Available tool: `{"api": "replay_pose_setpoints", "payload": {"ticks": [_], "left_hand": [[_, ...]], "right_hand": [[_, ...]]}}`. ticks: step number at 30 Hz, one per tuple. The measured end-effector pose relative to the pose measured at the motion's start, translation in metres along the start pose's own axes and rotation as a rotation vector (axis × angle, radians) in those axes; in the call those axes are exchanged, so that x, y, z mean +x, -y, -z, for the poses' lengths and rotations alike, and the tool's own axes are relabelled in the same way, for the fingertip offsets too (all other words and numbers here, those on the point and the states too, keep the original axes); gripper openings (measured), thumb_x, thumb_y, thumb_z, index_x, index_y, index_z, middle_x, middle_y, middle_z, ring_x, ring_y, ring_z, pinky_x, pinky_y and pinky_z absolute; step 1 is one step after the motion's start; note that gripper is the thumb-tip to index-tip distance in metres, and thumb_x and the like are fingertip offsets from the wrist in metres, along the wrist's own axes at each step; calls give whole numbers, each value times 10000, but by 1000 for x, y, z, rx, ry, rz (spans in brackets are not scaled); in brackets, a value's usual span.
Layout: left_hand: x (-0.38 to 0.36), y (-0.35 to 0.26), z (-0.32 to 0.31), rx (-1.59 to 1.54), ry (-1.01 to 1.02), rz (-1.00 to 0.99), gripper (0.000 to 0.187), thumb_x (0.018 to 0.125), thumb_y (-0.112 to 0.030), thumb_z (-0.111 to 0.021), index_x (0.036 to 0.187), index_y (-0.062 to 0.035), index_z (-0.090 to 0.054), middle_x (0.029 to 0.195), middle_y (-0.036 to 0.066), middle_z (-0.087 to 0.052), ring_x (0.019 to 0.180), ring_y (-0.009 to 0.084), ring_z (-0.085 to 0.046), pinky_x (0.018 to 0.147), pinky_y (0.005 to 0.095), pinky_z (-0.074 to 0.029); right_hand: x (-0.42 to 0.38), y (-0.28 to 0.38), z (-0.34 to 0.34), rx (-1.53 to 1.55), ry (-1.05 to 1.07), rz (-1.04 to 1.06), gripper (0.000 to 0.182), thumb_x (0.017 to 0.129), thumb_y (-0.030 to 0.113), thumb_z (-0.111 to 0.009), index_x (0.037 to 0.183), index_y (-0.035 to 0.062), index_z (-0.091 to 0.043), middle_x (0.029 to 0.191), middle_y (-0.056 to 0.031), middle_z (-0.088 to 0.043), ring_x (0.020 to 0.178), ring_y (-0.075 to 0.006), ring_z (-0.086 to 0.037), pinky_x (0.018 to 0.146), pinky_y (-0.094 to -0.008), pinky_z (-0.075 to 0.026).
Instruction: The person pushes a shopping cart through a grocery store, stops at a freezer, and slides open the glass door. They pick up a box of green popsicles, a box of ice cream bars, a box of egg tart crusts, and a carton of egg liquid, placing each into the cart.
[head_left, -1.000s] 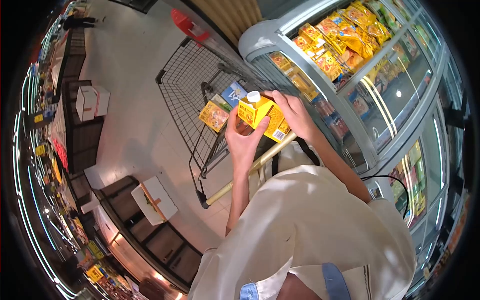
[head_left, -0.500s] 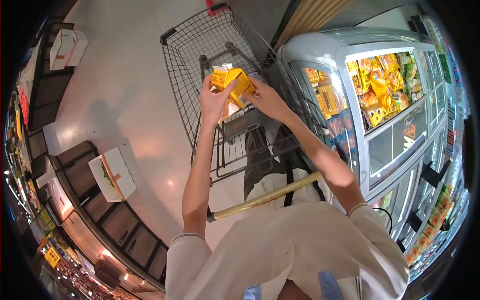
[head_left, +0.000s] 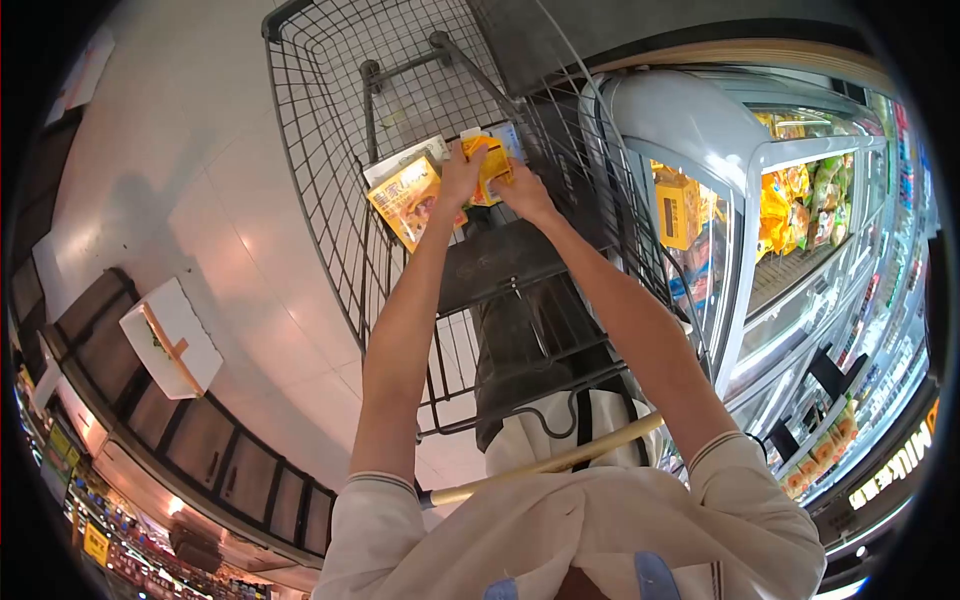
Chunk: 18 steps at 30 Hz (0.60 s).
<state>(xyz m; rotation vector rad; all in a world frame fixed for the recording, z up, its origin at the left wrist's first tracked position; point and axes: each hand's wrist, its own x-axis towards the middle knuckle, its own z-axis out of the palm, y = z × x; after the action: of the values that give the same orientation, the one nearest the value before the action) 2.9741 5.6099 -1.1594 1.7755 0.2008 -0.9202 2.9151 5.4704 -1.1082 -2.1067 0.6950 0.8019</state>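
Both my hands reach down into a wire shopping cart [head_left: 312,170]. My left hand [head_left: 461,176] is closed on the left side of a small yellow carton [head_left: 489,160] with a folded top. On the other side, my right hand [head_left: 524,194] grips the same carton with bent fingers. Just left of my left hand lies a flat yellow food box [head_left: 404,200] with a picture printed on it. A white pack edge [head_left: 408,158] shows behind that box. Something pale blue [head_left: 510,137] sits beyond the carton, partly hidden.
The cart's yellow handle bar [head_left: 550,462] crosses in front of my body. At the right stands a glass-sided freezer [head_left: 745,290] holding yellow and green bags. A white foam box [head_left: 172,338] rests by the dark shelving [head_left: 215,455] on the left.
My hands have lowered the yellow carton deeper into the cart. The flat food box now shows beside it. The view has shifted, with the cart appearing larger and the freezer farther right.
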Motion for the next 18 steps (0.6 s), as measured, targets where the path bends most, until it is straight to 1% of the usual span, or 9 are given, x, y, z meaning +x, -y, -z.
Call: {"api": "replay_pose_setpoints", "payload": {"ticks": [2,3,6,9,12,13,15,16,18], "left_hand": [[9,25,-16,32,-63,40,800,1014,-505,-571,1518,82,-367,1370,270,-604,1297,347,-580,1067,371,-440],[6,29,-22,44,-116,61,708,1035,-431,-531,1508,75,-384,1390,274,-590,1300,369,-576,1084,378,-430],[-2,35,-22,16,-120,128,679,1013,-341,-531,1509,89,-358,1439,324,-518,1334,431,-525,1094,411,-430],[-18,25,-37,189,-313,-32,673,952,-244,-580,1495,81,-350,1439,421,-421,1301,571,-465,1108,522,-409],[-36,13,-55,471,-446,-209,706,921,-199,-609,1495,94,-321,1495,433,-326,1349,583,-391,1144,533,-362],[-48,-7,-53,427,-445,-235,694,924,-215,-619,1473,116,-350,1485,409,-369,1362,551,-397,1170,519,-328],[-63,-25,-54,302,-405,-350,640,934,-239,-635,1433,107,-434,1483,384,-401,1378,526,-398,1183,515,-311],[-72,-41,-55,245,-392,-332,566,959,-260,-634,1382,96,-516,1482,364,-426,1398,497,-395,1192,502,-299],[-91,-71,-55,70,-245,-389,464,1020,-229,-567,1374,70,-548,1473,300,-479,1403,426,-420,1175,461,-318]], "right_hand": [[2,0,-5,-61,31,-38,653,876,315,-701,1387,-29,-484,1274,-264,-650,1189,-436,-621,1036,-490,-485],[0,-3,-9,-45,33,-38,639,869,307,-712,1365,-32,-492,1272,-268,-647,1198,-434,-616,1034,-491,-486],[-2,-2,-24,-18,40,-25,592,854,282,-740,1304,-30,-515,1260,-275,-643,1219,-427,-603,1025,-491,-492],[0,-10,-40,-27,33,40,524,855,270,-742,1246,-13,-539,1240,-271,-647,1219,-421,-601,1009,-494,-503],[-12,-11,-33,-21,3,186,449,875,274,-712,1194,-7,-565,1224,-262,-654,1188,-421,-616,991,-501,-513],[-16,-7,-25,-54,2,232,429,884,270,-697,1189,-6,-573,1218,-260,-657,1176,-420,-622,984,-504,-517],[-23,-9,-2,-85,-3,276,377,901,245,-660,1181,1,-593,1206,-253,-662,1155,-419,-633,964,-503,-526],[-28,-10,8,-73,4,284,347,909,224,-637,1177,7,-604,1200,-247,-664,1146,-417,-638,951,-500,-532],[-68,18,67,-111,68,328,316,911,164,-608,1187,11,-623,1183,-235,-671,1121,-405,-652,915,-489,-542]]}}
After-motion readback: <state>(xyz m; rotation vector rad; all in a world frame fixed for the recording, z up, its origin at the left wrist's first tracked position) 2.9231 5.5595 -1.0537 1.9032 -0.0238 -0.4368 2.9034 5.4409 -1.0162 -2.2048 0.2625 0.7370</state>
